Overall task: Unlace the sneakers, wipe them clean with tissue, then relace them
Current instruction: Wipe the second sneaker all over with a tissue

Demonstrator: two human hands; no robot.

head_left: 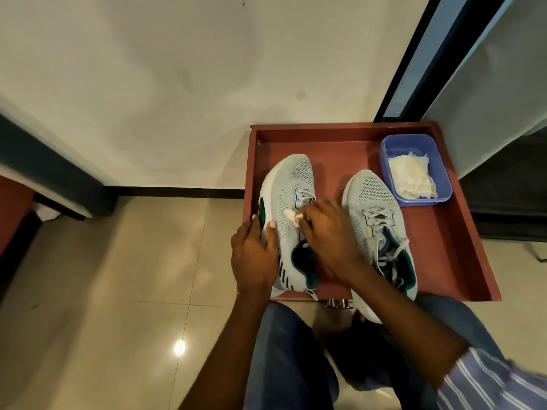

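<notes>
In the red tray (pixel 461 232), the left hand (pixel 254 255) grips the left sneaker (pixel 291 184) while the right hand (pixel 328 232) pinches a tissue wad (pixel 291 216) against it; the right sneaker (pixel 373 199) lies beside, and a blue tub (pixel 444 184) in the far right corner holds tissues (pixel 411 177)

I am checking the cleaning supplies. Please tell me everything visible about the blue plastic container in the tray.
The blue plastic container is a shallow, rounded-corner rectangular tub, translucent, with no lid on it. It sits flat in the far right corner of the reddish-brown tray, beyond the toe of the right grey mesh sneaker. A crumpled pile of white tissue lies inside. Neither hand touches it.
</notes>
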